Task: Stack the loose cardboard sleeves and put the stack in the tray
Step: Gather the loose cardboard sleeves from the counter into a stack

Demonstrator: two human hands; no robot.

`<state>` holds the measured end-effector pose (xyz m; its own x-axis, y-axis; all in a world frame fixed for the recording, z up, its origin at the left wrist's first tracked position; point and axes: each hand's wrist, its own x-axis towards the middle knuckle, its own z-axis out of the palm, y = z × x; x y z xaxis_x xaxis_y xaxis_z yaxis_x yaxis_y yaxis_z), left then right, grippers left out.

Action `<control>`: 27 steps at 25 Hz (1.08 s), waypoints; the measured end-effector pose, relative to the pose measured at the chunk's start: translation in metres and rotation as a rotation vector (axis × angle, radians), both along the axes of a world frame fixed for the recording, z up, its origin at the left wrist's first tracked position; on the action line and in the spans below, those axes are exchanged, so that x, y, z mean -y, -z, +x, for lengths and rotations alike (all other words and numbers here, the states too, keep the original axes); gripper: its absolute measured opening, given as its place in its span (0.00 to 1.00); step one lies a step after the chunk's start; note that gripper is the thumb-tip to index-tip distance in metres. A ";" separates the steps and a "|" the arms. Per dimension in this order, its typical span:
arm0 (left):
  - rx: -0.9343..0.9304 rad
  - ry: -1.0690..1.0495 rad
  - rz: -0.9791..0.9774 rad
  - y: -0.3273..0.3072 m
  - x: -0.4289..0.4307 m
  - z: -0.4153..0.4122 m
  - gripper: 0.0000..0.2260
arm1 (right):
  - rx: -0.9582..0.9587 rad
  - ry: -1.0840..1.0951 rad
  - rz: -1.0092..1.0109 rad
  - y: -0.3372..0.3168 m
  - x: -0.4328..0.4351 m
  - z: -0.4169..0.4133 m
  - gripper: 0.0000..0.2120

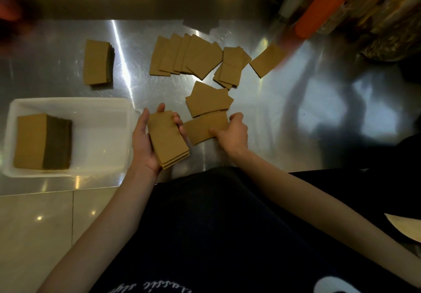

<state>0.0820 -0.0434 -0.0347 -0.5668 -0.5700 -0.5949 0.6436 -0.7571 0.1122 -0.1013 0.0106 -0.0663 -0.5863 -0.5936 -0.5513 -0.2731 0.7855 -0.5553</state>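
Head view only

- A small stack (168, 137) is cradled in the left hand (145, 142). The palm is up and the fingers are curled round its far and right edges. It is held near the worktop (273, 114), just right of the tray (68, 102)
- One sleeve (202, 130) is pinched at its right end by the right hand (232, 133), thumb on top and fingers curled behind. Whether it is clear of the worktop cannot be told
- An overlapped pair (208, 101) lies just beyond that sleeve, touching it
- Farther back a fan (184, 55) of loose sleeves is spread, with a cluster (230, 67) and a lone one (266, 61) to its right
- A squared pile (96, 62) stands apart at far left. A tall block (32, 142) is already laid in the tray, by its left wall

Step judged: gathering, with much still loose

- The sleeve is best laid flat on the stack, long edges matched and curve turned the same way
- The stack's near end looks slightly stepped, so it should be tapped square before more is added
- The left fingers should be eased so the sleeve can be slid under them
- Risk: thin card may slide off if the palm is tilted
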 end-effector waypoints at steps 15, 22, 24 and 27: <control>-0.016 0.001 0.019 0.004 0.001 -0.002 0.15 | 0.560 0.060 -0.059 -0.019 0.000 -0.038 0.29; 0.018 -0.007 -0.006 0.000 0.000 0.000 0.17 | 0.310 0.054 -0.044 -0.025 0.053 -0.045 0.30; 0.023 -0.011 -0.004 -0.001 -0.001 0.003 0.17 | 0.209 0.002 0.010 -0.018 0.054 -0.044 0.29; 0.034 -0.023 -0.004 0.000 -0.001 0.006 0.16 | 0.155 -0.024 0.014 -0.011 0.050 -0.044 0.28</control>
